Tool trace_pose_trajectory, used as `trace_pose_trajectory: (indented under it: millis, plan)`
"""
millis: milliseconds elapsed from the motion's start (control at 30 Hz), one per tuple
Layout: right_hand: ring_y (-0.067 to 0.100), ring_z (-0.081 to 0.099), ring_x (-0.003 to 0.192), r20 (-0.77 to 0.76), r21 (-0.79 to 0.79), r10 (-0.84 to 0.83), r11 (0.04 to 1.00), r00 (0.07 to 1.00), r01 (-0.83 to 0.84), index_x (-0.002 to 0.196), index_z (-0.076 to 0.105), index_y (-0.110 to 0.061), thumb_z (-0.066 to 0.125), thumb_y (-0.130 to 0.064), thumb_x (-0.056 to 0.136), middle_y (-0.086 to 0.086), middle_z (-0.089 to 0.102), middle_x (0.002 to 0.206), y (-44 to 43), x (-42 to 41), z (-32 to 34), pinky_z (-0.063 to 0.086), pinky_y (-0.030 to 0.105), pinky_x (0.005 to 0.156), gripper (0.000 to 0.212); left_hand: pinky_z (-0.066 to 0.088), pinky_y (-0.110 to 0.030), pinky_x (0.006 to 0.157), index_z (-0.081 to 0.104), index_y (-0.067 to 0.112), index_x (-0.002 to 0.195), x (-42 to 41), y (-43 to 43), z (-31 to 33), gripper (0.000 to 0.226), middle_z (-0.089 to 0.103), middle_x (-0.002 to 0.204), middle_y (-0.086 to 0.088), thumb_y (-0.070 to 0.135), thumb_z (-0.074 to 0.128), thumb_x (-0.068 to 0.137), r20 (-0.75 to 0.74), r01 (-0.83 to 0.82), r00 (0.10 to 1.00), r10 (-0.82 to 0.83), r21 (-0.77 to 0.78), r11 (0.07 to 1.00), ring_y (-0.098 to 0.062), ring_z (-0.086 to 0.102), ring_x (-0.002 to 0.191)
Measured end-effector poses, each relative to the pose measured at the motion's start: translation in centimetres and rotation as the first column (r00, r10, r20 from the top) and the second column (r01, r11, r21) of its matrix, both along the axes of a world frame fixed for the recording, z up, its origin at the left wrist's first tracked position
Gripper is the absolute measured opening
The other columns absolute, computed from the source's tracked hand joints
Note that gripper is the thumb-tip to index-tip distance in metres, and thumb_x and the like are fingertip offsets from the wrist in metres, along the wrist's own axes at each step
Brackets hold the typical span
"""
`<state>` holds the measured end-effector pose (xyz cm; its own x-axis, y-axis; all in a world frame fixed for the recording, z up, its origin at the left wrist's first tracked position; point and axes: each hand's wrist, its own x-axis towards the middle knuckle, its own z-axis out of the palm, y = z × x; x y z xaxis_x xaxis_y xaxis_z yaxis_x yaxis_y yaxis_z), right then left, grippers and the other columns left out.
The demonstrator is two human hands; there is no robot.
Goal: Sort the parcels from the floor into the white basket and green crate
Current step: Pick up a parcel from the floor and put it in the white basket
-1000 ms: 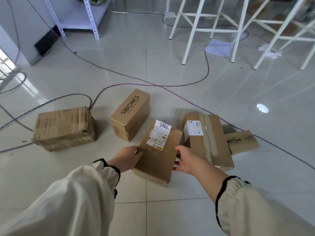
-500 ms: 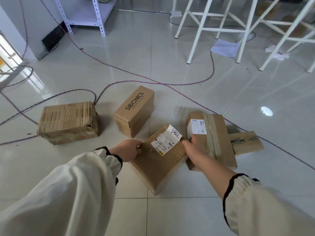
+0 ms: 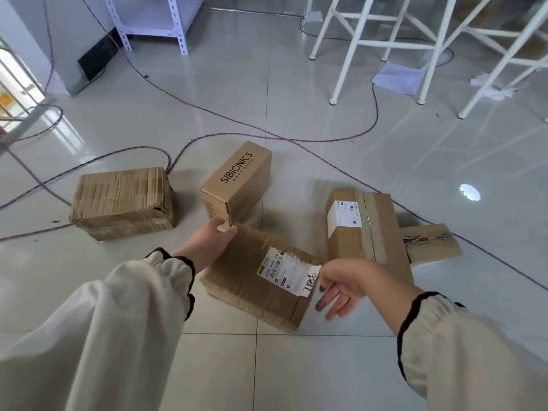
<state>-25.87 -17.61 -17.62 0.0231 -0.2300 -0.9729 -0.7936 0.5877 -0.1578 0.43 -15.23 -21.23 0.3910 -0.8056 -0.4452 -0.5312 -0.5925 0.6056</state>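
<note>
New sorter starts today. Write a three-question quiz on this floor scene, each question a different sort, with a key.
1. True or false: the white basket is in view.
2. How many cardboard parcels are on the floor?
3. Which parcel does the left hand touch? A) the SIBIONICS box B) the labelled parcel C) the taped parcel

Key:
1. False; neither basket nor green crate shows.
2. Five.
3. B; the right hand is open beside its label.

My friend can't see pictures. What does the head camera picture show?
Two hands in white sleeves reach for a cardboard box with a white label on a shiny tiled floor: left hand on its far corner, right hand open by the label. Four more boxes lie nearby, one printed SIBIONICS, with cables behind.
</note>
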Motion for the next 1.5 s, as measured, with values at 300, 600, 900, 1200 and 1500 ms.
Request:
trace_pose_trajectory:
  millis: [300, 600, 900, 1200, 1500]
  plan:
    - [0.032, 0.056, 0.098, 0.069, -0.480, -0.104, 0.869, 0.992, 0.124, 0.112, 0.057, -0.006, 0.040, -0.011, 0.087, 0.020, 0.056, 0.108, -0.8, 2.5, -1.3, 0.045, 0.041, 0.086, 0.030, 0.055, -0.025, 0.058, 0.041, 0.007, 0.135, 0.4, 3.1, 3.3, 0.068, 0.059, 0.114, -0.015, 0.060, 0.029, 0.094, 0.014, -0.033, 0.999, 0.030, 0.461, 0.887, -0.029, 0.068, 0.077]
    - [0.043, 0.059, 0.108, 0.064, -0.051, 0.107, 0.993, 0.992, -0.103, 0.146, 0.022, -0.010, 0.033, -0.034, 0.100, 0.019, 0.059, 0.125, 0.4, 1.1, 0.3, 0.045, 0.049, 0.090, 0.053, 0.047, -0.041, 0.084, 0.043, 0.014, 0.132, -1.6, 1.1, 3.0, 0.043, 0.055, 0.122, -0.007, 0.036, 0.051, 0.095, -0.308, -0.049, 0.946, 0.100, 0.170, 0.984, -0.025, 0.062, 0.094]
    - [0.048, 0.047, 0.122, 0.139, -0.057, -0.080, 0.994, 0.987, 0.089, 0.151, 0.006, -0.018, 0.037, -0.035, 0.100, 0.022, 0.039, 0.145, 0.2, 0.8, -0.8, 0.042, 0.054, 0.093, 0.062, 0.054, -0.047, 0.076, 0.040, 0.016, 0.140, -1.6, 2.7, 2.6, 0.045, 0.057, 0.114, -0.005, 0.032, 0.046, 0.099, -0.345, 0.222, 0.936, -0.067, 0.432, 0.874, -0.028, 0.063, 0.087]
    - [0.048, 0.041, 0.127, 0.156, 0.036, -0.120, 0.993, 0.980, 0.116, 0.152, 0.006, -0.017, 0.042, -0.031, 0.100, 0.023, 0.029, 0.150, 1.0, 1.5, -1.4, 0.037, 0.054, 0.102, 0.065, 0.055, -0.054, 0.081, 0.027, 0.026, 0.147, -2.3, 3.4, 2.1, 0.050, 0.038, 0.146, -0.011, 0.036, 0.041, 0.100, -0.398, 0.223, 0.917, -0.035, 0.435, 0.873, -0.036, 0.056, 0.107]
    - [0.042, 0.041, 0.123, 0.386, 0.003, -0.401, 0.901, 0.831, 0.434, 0.125, 0.053, -0.014, 0.045, -0.038, 0.094, 0.017, 0.050, 0.130, 0.6, 2.3, -1.0, 0.031, 0.066, 0.102, 0.041, 0.053, -0.051, 0.067, 0.038, 0.019, 0.139, -3.3, 1.4, 4.1, 0.039, 0.053, 0.116, -0.010, 0.032, 0.038, 0.102, -0.464, 0.126, 0.879, 0.111, 0.449, 0.885, -0.040, 0.057, 0.102]
